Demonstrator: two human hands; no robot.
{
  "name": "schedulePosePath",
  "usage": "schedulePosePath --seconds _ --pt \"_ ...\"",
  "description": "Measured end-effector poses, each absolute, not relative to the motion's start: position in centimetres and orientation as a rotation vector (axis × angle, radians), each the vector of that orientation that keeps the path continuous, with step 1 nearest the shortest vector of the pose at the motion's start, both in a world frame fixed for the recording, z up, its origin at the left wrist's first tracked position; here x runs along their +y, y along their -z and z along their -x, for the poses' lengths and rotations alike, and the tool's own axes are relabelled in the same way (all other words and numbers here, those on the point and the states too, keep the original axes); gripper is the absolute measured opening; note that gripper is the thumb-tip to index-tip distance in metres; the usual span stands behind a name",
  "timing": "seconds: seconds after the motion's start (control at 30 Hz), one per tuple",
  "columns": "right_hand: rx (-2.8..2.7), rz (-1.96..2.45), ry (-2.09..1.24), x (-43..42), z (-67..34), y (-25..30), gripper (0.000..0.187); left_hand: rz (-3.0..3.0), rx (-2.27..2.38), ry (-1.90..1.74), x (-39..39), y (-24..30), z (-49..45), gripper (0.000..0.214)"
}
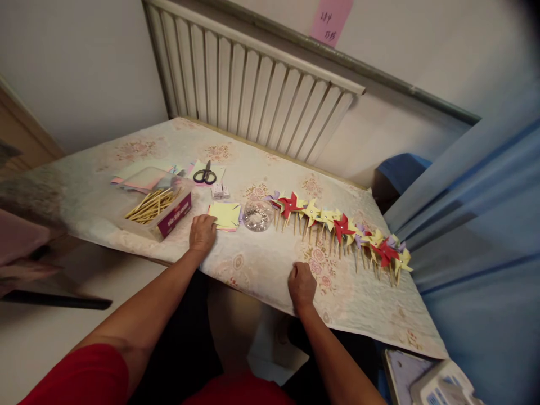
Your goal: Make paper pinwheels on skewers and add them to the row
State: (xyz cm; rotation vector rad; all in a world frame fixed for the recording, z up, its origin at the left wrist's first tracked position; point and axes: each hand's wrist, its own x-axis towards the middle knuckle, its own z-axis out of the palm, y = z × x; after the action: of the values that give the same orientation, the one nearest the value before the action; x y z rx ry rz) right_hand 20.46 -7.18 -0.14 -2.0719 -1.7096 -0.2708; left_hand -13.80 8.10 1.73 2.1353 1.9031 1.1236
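Note:
My left hand (202, 233) is at the left edge of a stack of cut paper squares (226, 215), yellow on top, with slits at the corners. Its fingers are curled and close on the yellow sheet's edge. My right hand (302, 286) rests as a loose fist on the tablecloth, with nothing visible in it. Just right of the stack stands a clear round dish (258, 216) of small metal pins. Beyond it, a long row of paper pinwheels (342, 227) in red, yellow and purple on wooden sticks runs to the right.
A plastic box of wooden sticks (154, 207) stands left of my left hand. Behind are black-handled scissors (205, 174) on paper, small white boxes (220, 192) and coloured sheets (145, 179). A radiator (253, 84) lines the back; a blue curtain (476, 225) hangs right.

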Motion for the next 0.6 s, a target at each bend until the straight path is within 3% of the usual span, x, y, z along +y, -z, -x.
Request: schedulePosePath --seconds 0.6 --pt "-1.69 2.051 0.262 -7.14 -20.52 0.09 0.019 -2.209 1.951 -1.065 8.76 -1.05 13.92 0.024"
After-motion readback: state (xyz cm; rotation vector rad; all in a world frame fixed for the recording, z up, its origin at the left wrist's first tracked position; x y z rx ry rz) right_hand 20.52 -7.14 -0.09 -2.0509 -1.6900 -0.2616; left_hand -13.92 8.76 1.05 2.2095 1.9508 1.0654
